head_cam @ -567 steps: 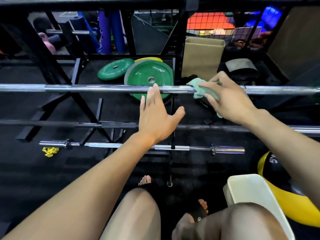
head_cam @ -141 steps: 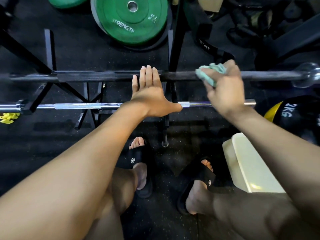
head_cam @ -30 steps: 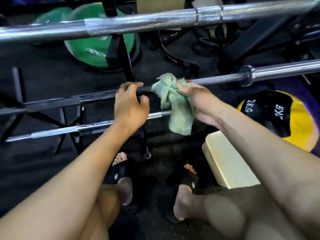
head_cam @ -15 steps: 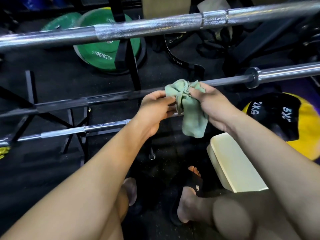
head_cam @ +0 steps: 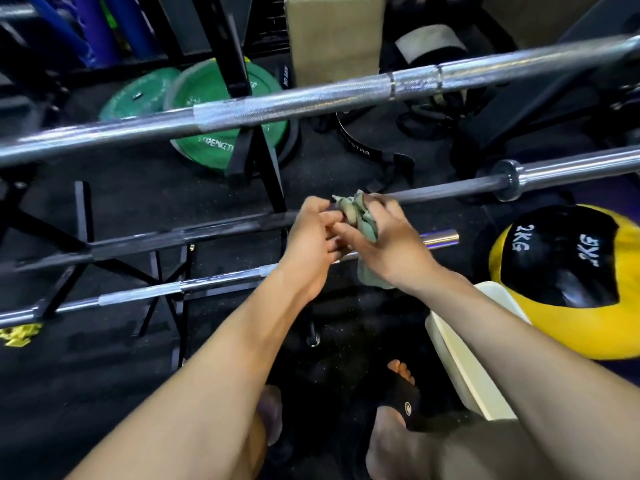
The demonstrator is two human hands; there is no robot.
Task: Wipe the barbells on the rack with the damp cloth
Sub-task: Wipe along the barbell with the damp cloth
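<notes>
Three barbells lie across the black rack (head_cam: 242,109): a bright chrome top barbell (head_cam: 311,98), a dark middle barbell (head_cam: 173,237) and a thinner chrome low barbell (head_cam: 156,289). The pale green damp cloth (head_cam: 363,220) is bunched between both hands just in front of the dark middle bar. My right hand (head_cam: 388,251) grips the cloth, whose tail hangs below the palm. My left hand (head_cam: 311,244) pinches the cloth's left side with curled fingers, knuckles against the dark bar.
Green weight plates (head_cam: 214,140) lean behind the rack post. A yellow and black 2 kg medicine ball (head_cam: 568,282) lies at the right, next to a cream bucket (head_cam: 467,358). A black belt (head_cam: 360,150) lies on the floor. My sandalled feet are below.
My left hand left the dark bar and came over to take the cloth. Both hands now bunch it tighter, and the hanging tail is shorter. The view shifted slightly left.
</notes>
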